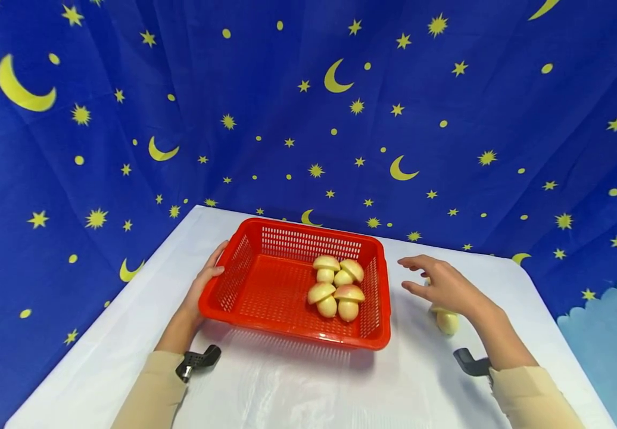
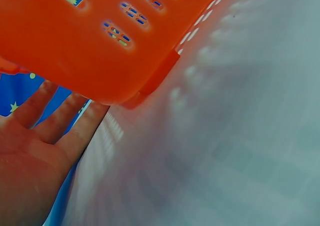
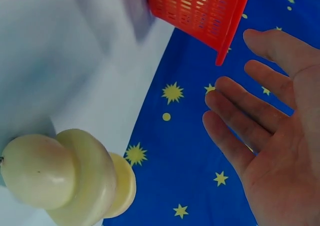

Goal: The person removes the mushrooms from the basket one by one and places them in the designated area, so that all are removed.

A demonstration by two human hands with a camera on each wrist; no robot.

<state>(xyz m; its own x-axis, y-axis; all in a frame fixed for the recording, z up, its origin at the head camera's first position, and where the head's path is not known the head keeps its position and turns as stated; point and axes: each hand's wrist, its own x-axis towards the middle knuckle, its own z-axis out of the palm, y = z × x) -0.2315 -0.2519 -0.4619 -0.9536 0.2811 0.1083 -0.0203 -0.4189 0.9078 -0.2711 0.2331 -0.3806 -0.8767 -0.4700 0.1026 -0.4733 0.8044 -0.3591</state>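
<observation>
A red plastic basket [image 1: 265, 286] with slotted walls sits on the table. Several mushroom-shaped pieces [image 1: 326, 298], with pale stems and yellow-pink caps, stand together in its right half. My left hand [image 1: 199, 292] rests at the basket's left side; in the left wrist view its fingers [image 2: 75, 118] lie straight near the outer wall. To the right of the basket, my right hand [image 1: 442, 286] hovers with loosely bent fingers, holding nothing. Below it on the table is another mushroom-shaped piece [image 1: 447, 323], partly covered by the hand. The right wrist view shows this piece [image 3: 40, 171] with a second yellow one [image 3: 122, 186] behind it.
The white-covered table [image 1: 298, 393] reaches back to a blue cloth [image 1: 276, 89] printed with yellow moons and stars. A light blue patterned cloth [image 1: 608, 333] hangs at the far right. Each wrist wears a black camera mount [image 1: 201, 360].
</observation>
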